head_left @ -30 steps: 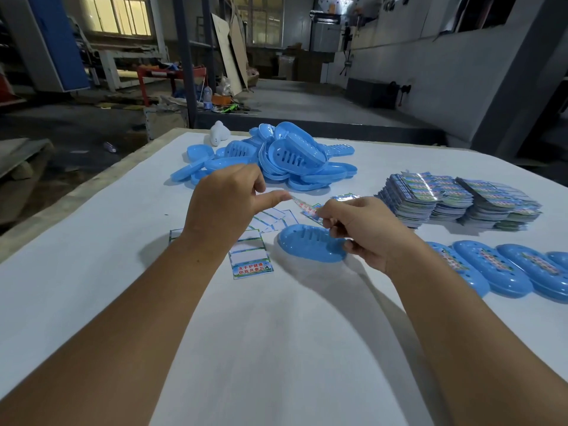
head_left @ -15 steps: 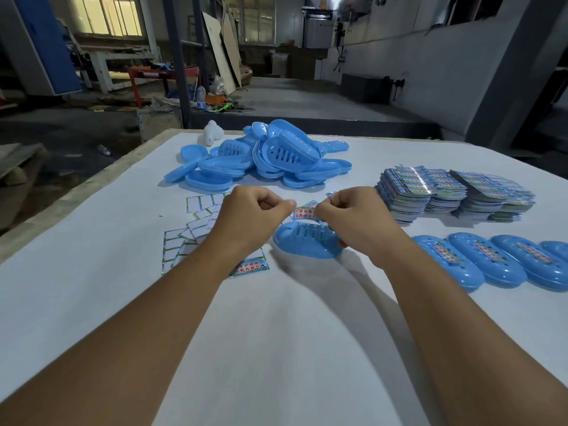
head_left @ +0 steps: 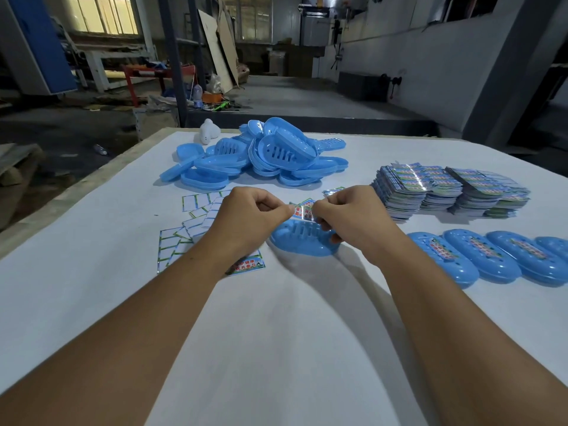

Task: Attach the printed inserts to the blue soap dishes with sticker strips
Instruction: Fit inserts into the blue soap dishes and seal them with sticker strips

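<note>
A blue soap dish (head_left: 302, 242) with slots lies on the white table in front of me. Just above its far edge, my left hand (head_left: 250, 215) and my right hand (head_left: 349, 215) pinch the two ends of a small printed sticker strip (head_left: 302, 209) with red characters. Both hands have curled fingers. Part of the strip is hidden behind my fingers.
A heap of loose blue soap dishes (head_left: 261, 158) lies at the back. Stacks of printed inserts (head_left: 445, 189) stand to the right. Several finished dishes (head_left: 491, 256) line up at the right. Peeled sticker backings (head_left: 190, 226) and a printed card (head_left: 249, 264) lie left.
Both hands came together and lowered toward the dish over the last second, with the strip now held between them. In the last half second they barely moved.
</note>
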The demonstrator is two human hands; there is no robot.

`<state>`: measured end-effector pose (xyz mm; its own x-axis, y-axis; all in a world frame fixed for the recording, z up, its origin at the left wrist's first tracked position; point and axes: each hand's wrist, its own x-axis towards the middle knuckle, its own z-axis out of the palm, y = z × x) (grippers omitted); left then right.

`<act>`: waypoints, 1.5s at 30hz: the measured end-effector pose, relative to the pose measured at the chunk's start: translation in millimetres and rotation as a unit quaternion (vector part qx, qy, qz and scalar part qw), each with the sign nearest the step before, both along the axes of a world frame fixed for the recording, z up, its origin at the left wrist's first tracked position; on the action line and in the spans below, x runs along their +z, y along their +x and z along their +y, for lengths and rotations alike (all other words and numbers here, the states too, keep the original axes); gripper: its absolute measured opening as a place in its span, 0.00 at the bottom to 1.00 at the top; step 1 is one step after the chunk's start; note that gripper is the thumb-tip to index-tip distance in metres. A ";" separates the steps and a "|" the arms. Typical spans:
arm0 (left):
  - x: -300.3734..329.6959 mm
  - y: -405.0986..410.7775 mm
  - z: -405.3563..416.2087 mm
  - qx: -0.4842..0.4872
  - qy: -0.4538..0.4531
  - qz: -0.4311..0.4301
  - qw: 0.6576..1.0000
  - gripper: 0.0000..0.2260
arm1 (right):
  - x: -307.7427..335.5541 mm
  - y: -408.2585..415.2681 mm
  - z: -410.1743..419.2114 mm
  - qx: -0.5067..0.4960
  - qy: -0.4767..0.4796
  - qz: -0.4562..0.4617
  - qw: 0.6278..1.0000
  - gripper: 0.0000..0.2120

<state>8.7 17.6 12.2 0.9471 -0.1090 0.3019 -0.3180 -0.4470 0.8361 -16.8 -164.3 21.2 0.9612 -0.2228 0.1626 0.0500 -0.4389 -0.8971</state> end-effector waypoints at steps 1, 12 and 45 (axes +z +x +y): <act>-0.6 0.4 0.1 0.004 0.002 0.001 1.000 0.07 | 0.0 0.1 0.3 -0.001 0.001 0.005 1.000 0.11; -5.8 5.0 -8.8 0.015 0.013 0.067 0.998 0.10 | 1.0 -3.2 -5.6 -0.012 0.000 0.041 0.999 0.13; -8.0 6.4 -20.2 0.081 0.265 -0.039 0.960 0.12 | 2.9 -5.2 6.9 -0.053 -0.192 0.068 0.978 0.09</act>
